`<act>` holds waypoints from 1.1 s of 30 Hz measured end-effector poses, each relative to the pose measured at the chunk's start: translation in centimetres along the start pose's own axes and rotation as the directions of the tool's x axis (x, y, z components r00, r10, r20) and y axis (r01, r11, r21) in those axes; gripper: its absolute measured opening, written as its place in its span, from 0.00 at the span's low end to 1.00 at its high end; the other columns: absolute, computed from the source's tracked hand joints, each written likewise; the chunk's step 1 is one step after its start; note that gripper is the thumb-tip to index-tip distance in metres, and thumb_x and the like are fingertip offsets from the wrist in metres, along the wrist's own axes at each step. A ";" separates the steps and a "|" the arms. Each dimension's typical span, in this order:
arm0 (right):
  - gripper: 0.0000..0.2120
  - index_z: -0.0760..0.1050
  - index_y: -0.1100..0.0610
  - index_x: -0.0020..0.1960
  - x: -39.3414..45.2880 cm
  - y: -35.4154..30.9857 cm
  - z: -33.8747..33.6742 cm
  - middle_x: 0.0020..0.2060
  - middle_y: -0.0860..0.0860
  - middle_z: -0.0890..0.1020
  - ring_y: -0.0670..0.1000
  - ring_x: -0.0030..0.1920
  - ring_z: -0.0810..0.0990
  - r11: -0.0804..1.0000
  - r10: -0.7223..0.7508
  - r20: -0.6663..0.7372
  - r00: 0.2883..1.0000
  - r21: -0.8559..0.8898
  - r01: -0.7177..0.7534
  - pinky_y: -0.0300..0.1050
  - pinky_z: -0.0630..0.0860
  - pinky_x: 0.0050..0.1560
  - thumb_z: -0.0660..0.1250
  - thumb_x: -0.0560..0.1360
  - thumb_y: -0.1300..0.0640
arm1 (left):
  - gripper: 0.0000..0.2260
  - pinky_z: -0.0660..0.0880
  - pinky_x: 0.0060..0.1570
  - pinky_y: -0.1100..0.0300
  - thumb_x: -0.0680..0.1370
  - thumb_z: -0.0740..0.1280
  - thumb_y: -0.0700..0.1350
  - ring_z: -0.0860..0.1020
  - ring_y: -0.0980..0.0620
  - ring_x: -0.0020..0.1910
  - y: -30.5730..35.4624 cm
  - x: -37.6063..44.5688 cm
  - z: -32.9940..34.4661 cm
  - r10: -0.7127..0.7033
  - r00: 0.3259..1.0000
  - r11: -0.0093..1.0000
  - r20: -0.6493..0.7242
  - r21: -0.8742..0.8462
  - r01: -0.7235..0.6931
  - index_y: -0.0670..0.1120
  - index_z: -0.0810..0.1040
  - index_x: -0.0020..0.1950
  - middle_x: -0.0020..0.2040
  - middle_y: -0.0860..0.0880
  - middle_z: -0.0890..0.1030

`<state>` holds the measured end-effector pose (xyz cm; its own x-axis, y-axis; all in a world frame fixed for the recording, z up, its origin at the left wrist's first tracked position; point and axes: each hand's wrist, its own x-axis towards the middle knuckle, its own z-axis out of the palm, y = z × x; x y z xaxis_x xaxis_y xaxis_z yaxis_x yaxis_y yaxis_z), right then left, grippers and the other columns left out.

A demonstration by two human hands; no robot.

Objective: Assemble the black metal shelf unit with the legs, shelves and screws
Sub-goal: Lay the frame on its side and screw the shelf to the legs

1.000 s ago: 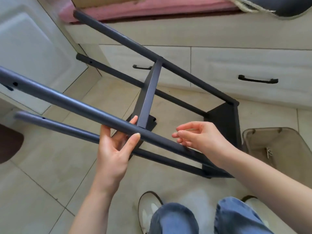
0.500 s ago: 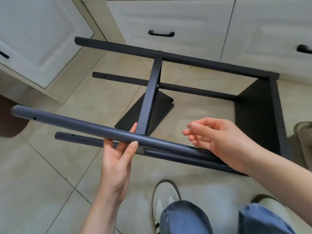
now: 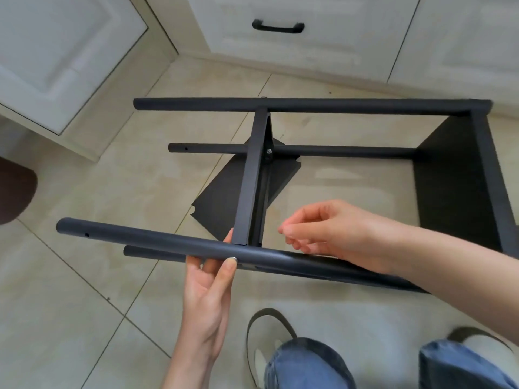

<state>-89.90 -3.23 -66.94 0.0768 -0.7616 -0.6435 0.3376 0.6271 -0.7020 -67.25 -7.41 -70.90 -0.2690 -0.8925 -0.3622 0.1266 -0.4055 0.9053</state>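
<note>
From the head camera we see our left hand (image 3: 206, 293), palm up, gripping the nearest leg (image 3: 157, 244) of the shelf unit (image 3: 457, 175), which lies sideways on the floor (image 3: 84, 290). Our right hand (image 3: 331, 231) hovers loosely curled, holding nothing. No readable writing.

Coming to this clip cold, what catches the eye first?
A half-built black shelf frame lies on its side across the tiled floor. The left hand grips its nearest leg from below, thumb on top, while the right hand hovers beside the middle shelf, fingers curled.
</note>
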 end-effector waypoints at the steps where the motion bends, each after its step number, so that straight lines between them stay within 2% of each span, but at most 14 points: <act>1: 0.04 0.81 0.63 0.49 0.7 -0.1 0.3 0.35 0.52 0.81 0.45 0.34 0.79 1.000 0.010 0.026 1.000 -0.011 -0.009 0.33 0.78 0.39 0.71 0.75 0.63 | 0.40 0.77 0.61 0.60 0.60 0.85 0.49 0.81 0.49 0.60 -0.1 0.0 0.0 -0.013 1.000 1.000 -0.005 -0.002 0.013 0.47 0.69 0.66 0.56 0.46 0.85; 3: 0.03 0.81 0.61 0.48 2.0 -0.1 0.8 0.34 0.52 0.81 0.44 0.33 0.79 0.999 0.033 0.044 0.998 -0.042 -0.032 0.33 0.77 0.37 0.71 0.75 0.65 | 0.40 0.78 0.59 0.60 0.59 0.86 0.49 0.81 0.49 0.60 -0.3 0.2 -0.1 -0.034 0.999 0.999 -0.015 -0.009 0.034 0.49 0.70 0.65 0.56 0.46 0.84; 6: 0.04 0.81 0.61 0.49 4.1 0.1 1.6 0.35 0.52 0.82 0.46 0.35 0.79 0.995 0.078 0.044 0.996 -0.058 -0.075 0.34 0.77 0.37 0.71 0.75 0.66 | 0.33 0.78 0.58 0.60 0.63 0.83 0.43 0.82 0.49 0.59 -0.6 0.3 -0.4 -0.033 0.999 0.999 -0.026 -0.009 0.033 0.49 0.71 0.64 0.56 0.46 0.85; 10: 0.03 0.81 0.58 0.45 6.3 0.4 3.0 0.32 0.50 0.83 0.45 0.33 0.80 0.988 0.137 0.055 0.989 -0.084 -0.132 0.36 0.77 0.38 0.71 0.75 0.64 | 0.23 0.78 0.60 0.58 0.71 0.68 0.35 0.83 0.50 0.57 -1.4 0.1 -1.2 -0.034 0.999 0.999 -0.038 -0.019 0.034 0.48 0.71 0.64 0.53 0.47 0.85; 14: 0.07 0.80 0.60 0.40 7.6 1.2 3.6 0.32 0.52 0.81 0.44 0.30 0.80 0.986 0.165 0.102 0.981 -0.043 -0.161 0.35 0.77 0.35 0.68 0.76 0.66 | 0.23 0.80 0.55 0.61 0.71 0.66 0.34 0.83 0.50 0.55 -2.2 -0.4 -1.7 -0.071 0.997 0.997 -0.036 -0.042 0.070 0.47 0.71 0.65 0.52 0.46 0.86; 20: 0.09 0.78 0.59 0.39 8.0 2.3 3.8 0.28 0.51 0.81 0.45 0.27 0.79 0.981 0.192 0.179 0.965 -0.033 -0.189 0.36 0.77 0.32 0.67 0.77 0.67 | 0.25 0.79 0.58 0.60 0.71 0.66 0.34 0.83 0.51 0.55 -2.6 -0.3 -2.1 -0.094 0.995 0.994 -0.028 -0.050 0.092 0.46 0.68 0.67 0.52 0.46 0.85; 22: 0.08 0.79 0.58 0.40 8.0 2.6 3.9 0.28 0.50 0.81 0.45 0.27 0.79 0.983 0.183 0.158 0.970 -0.060 -0.176 0.37 0.76 0.32 0.68 0.77 0.65 | 0.26 0.79 0.58 0.60 0.71 0.67 0.35 0.83 0.51 0.56 -2.6 -0.3 -2.3 -0.103 0.994 0.993 -0.027 -0.068 0.101 0.46 0.68 0.68 0.52 0.47 0.85; 24: 0.07 0.80 0.57 0.41 7.9 2.8 4.1 0.29 0.49 0.82 0.44 0.28 0.80 0.983 0.171 0.122 0.978 -0.096 -0.159 0.37 0.77 0.33 0.69 0.76 0.64 | 0.31 0.79 0.57 0.60 0.68 0.77 0.38 0.83 0.51 0.57 -2.6 -0.2 -2.3 -0.110 0.994 0.992 -0.019 -0.069 0.108 0.47 0.69 0.67 0.54 0.46 0.85; 26: 0.05 0.81 0.56 0.42 7.8 3.0 4.2 0.30 0.49 0.83 0.45 0.30 0.81 0.980 0.163 0.099 0.982 -0.129 -0.150 0.37 0.77 0.34 0.70 0.76 0.63 | 0.40 0.79 0.57 0.59 0.60 0.86 0.47 0.83 0.50 0.58 -2.4 -0.3 -2.2 -0.116 0.993 0.991 -0.008 -0.066 0.115 0.48 0.70 0.66 0.54 0.46 0.85; 29: 0.04 0.83 0.55 0.43 7.6 3.0 4.3 0.34 0.50 0.84 0.47 0.36 0.81 0.975 0.158 0.077 0.984 -0.172 -0.143 0.38 0.79 0.40 0.71 0.76 0.61 | 0.43 0.79 0.58 0.59 0.55 0.87 0.52 0.83 0.51 0.57 -2.3 -0.5 -2.1 -0.111 0.994 0.992 -0.020 -0.069 0.110 0.49 0.71 0.66 0.53 0.47 0.85; 33: 0.05 0.83 0.56 0.43 7.5 2.8 4.2 0.33 0.49 0.83 0.45 0.35 0.81 0.972 0.147 0.085 0.985 -0.199 -0.128 0.37 0.78 0.39 0.70 0.77 0.61 | 0.45 0.79 0.58 0.60 0.54 0.87 0.54 0.83 0.51 0.57 -2.5 -0.5 -2.1 -0.113 0.993 0.991 -0.025 -0.077 0.111 0.50 0.71 0.66 0.53 0.48 0.85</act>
<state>-84.42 -7.88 -72.43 0.2055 -0.6721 -0.7114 0.1314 0.7393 -0.6604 -65.40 -6.41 -73.46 -0.2573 -0.8455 -0.4679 0.1689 -0.5161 0.8397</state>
